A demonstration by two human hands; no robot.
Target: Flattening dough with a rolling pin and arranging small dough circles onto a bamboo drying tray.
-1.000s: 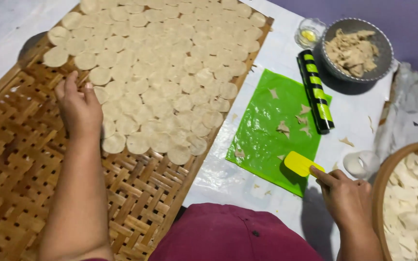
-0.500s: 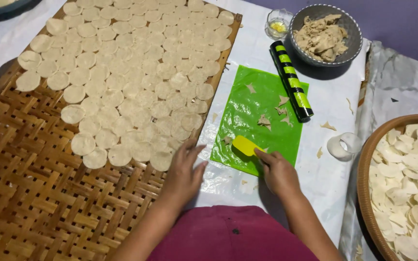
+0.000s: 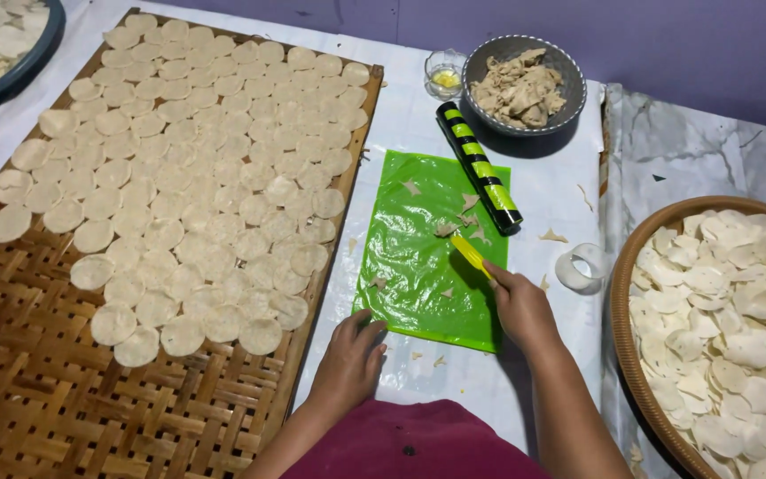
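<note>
- Your right hand (image 3: 525, 306) is closed around a small yellow scraper (image 3: 472, 255). Its flat blade lies on the green plastic sheet (image 3: 423, 266).
- Your left hand (image 3: 354, 355) rests flat and open, with its fingertips just at the near left corner of the green plastic sheet.
- The scraper looks light and stiff. Hold it by the back end, like you do now.
- The dough scraps (image 3: 454, 226) on the sheet look soft, thin and sticky.
- The sheet looks thin and slippery. It may slide, so press down its corner.
- A black and green roller (image 3: 479, 167) lies along the sheet's far right edge.
</note>
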